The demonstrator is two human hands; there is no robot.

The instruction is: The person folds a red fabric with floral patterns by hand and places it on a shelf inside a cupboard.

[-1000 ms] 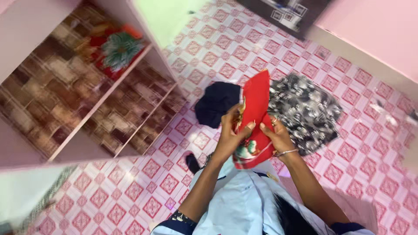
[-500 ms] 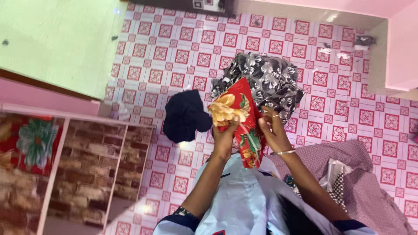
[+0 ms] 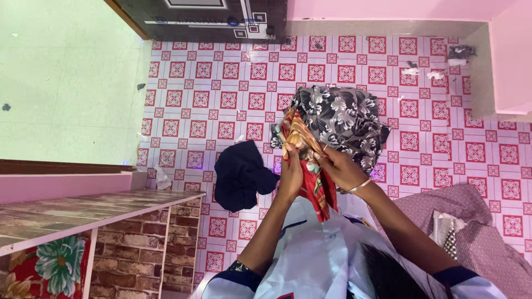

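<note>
Both my hands hold a red cloth with an orange and floral print point(image 3: 317, 192) in front of my chest. My left hand point(image 3: 291, 170) pinches its bunched upper part from the left. My right hand point(image 3: 339, 169), with a thin bangle at the wrist, grips the same bunch from the right. The cloth's lower end hangs down between my forearms over my light blue top. Just beyond the hands a black cloth with grey flowers point(image 3: 346, 117) lies crumpled on the floor. A dark navy garment point(image 3: 241, 175) lies on the floor to the left of my left hand.
The floor is pink and red patterned tile point(image 3: 221, 99). A mauve cloth point(image 3: 483, 222) lies at the lower right. A brick-patterned shelf unit point(image 3: 127, 243) stands at the lower left, a green wall point(image 3: 61, 83) at the left, a dark door point(image 3: 210, 16) at the top.
The view has swung, so the shelf moved to the lower left and the door came into sight. The red cloth went from a long flat strip to a bunched fold between my hands.
</note>
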